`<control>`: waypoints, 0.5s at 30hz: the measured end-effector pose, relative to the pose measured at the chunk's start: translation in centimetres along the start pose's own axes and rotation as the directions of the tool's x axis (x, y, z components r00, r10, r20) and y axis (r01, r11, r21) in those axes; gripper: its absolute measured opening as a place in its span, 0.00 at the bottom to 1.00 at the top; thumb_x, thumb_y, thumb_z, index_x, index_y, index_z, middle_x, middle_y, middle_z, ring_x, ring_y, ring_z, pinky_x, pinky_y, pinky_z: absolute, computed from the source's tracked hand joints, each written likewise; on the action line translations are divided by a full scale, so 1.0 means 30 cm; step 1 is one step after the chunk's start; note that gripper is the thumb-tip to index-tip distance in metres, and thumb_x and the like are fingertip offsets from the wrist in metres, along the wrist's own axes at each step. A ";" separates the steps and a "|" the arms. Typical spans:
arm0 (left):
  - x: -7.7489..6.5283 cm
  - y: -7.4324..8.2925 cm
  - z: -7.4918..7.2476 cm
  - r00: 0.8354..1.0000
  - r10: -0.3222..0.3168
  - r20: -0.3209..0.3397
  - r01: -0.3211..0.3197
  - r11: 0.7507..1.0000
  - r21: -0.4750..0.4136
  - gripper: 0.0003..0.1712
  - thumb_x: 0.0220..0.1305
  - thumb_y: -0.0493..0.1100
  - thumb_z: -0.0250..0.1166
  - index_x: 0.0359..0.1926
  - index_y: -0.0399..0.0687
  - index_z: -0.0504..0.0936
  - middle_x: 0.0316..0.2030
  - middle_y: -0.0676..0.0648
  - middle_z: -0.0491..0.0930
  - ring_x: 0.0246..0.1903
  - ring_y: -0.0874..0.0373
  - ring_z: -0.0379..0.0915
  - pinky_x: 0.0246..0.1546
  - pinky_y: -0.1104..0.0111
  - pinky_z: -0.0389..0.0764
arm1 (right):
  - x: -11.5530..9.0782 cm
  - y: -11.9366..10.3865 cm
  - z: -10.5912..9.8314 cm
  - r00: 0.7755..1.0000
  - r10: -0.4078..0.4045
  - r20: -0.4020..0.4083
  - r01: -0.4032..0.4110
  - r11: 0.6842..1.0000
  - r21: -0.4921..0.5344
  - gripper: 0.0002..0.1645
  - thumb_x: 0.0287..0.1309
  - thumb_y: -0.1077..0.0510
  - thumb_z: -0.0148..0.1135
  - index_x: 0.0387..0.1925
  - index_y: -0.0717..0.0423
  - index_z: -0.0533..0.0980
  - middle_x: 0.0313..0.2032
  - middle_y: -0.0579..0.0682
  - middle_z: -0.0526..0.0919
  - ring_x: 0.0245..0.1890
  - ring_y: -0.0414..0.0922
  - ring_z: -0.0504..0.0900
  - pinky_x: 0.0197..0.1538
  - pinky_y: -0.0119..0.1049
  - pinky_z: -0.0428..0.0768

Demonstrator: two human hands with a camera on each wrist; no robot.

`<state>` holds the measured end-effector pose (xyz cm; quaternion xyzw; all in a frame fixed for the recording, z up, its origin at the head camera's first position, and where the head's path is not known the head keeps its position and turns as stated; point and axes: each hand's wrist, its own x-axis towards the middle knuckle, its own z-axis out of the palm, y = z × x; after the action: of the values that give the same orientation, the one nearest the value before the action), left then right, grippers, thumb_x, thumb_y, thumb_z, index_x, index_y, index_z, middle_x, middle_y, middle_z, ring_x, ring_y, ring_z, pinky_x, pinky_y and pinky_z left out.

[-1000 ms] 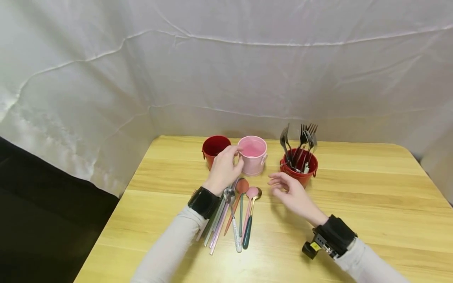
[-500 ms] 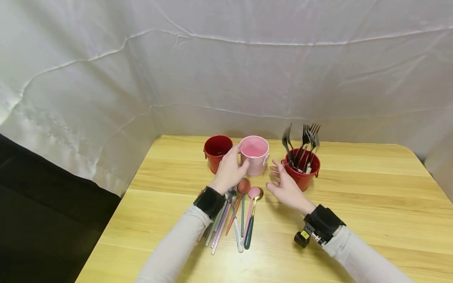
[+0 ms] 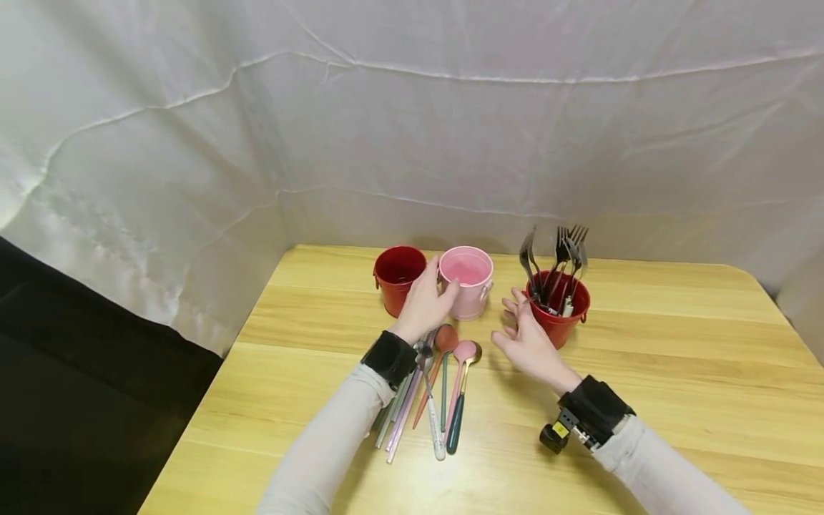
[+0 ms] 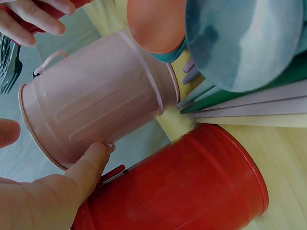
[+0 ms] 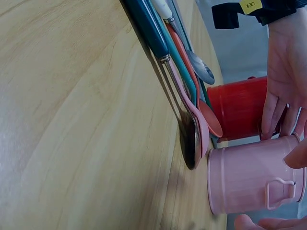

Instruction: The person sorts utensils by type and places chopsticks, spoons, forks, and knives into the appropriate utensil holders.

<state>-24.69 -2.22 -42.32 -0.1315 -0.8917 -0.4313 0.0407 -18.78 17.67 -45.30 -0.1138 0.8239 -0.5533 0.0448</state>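
Note:
My left hand [image 3: 426, 300] is at a small pink bucket [image 3: 468, 304], fingers along its left side and thumb near the rim. In the left wrist view a fingertip touches the wall of the pink bucket [image 4: 96, 100], while the thumb stands apart from it. My right hand [image 3: 533, 347] has its fingers loosely extended, fingertips right at the left side of a red bucket [image 3: 560, 329]. That bucket holds several forks [image 3: 566, 250], tines up. Another red bucket [image 3: 393, 293] stands upright left of the pink one, partly behind my left hand.
In front of the buckets lie several spoons, among them an orange one [image 3: 445, 337], a pink one [image 3: 465, 350] and one with a dark green handle [image 3: 455, 425]. Thin pastel sticks [image 3: 400, 422] lie left of them. Pale cloth [image 3: 412, 129] hangs behind the wooden table [image 3: 676, 343].
My left hand has moved right, closer along the pink bucket's side. My right hand has reached forward to the fork bucket, which has shifted slightly right.

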 end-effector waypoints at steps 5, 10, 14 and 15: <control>0.005 0.005 0.008 1.000 0.012 0.009 -0.012 0.997 0.073 0.34 0.67 0.48 0.54 0.69 0.40 0.58 0.64 0.41 0.67 0.62 0.50 0.64 0.63 0.58 0.66 | -0.009 0.011 -0.025 1.000 0.003 -0.012 -0.003 0.999 -0.033 0.52 0.57 0.66 0.55 0.72 0.62 0.33 0.69 0.70 0.49 0.67 0.63 0.55 0.64 0.55 0.64; -0.001 0.010 0.005 1.000 -0.001 0.029 -0.002 0.995 0.097 0.33 0.68 0.50 0.53 0.69 0.42 0.59 0.64 0.42 0.67 0.61 0.51 0.64 0.62 0.58 0.67 | -0.013 0.013 -0.048 1.000 0.001 -0.025 -0.002 0.999 -0.051 0.52 0.57 0.66 0.57 0.72 0.61 0.34 0.69 0.70 0.48 0.67 0.64 0.54 0.64 0.56 0.62; -0.005 0.014 0.003 0.998 0.020 0.064 -0.024 0.998 0.062 0.30 0.69 0.49 0.52 0.68 0.43 0.63 0.62 0.43 0.69 0.58 0.50 0.69 0.58 0.59 0.72 | -0.004 0.025 -0.058 0.998 -0.008 -0.056 0.006 0.999 -0.037 0.54 0.55 0.66 0.60 0.72 0.61 0.35 0.69 0.70 0.48 0.67 0.65 0.53 0.65 0.57 0.60; -0.007 0.015 0.003 0.997 0.030 0.078 -0.034 0.998 0.054 0.29 0.69 0.49 0.52 0.68 0.44 0.63 0.62 0.43 0.69 0.57 0.51 0.69 0.57 0.60 0.73 | -0.001 0.029 -0.059 0.998 -0.014 -0.068 0.012 0.999 -0.032 0.55 0.54 0.65 0.61 0.72 0.61 0.35 0.69 0.70 0.49 0.67 0.65 0.54 0.65 0.57 0.60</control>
<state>-24.37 -1.92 -42.08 -0.1611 -0.9020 -0.4003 0.0169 -19.21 19.58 -45.42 -0.1008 0.8329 -0.5440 0.0114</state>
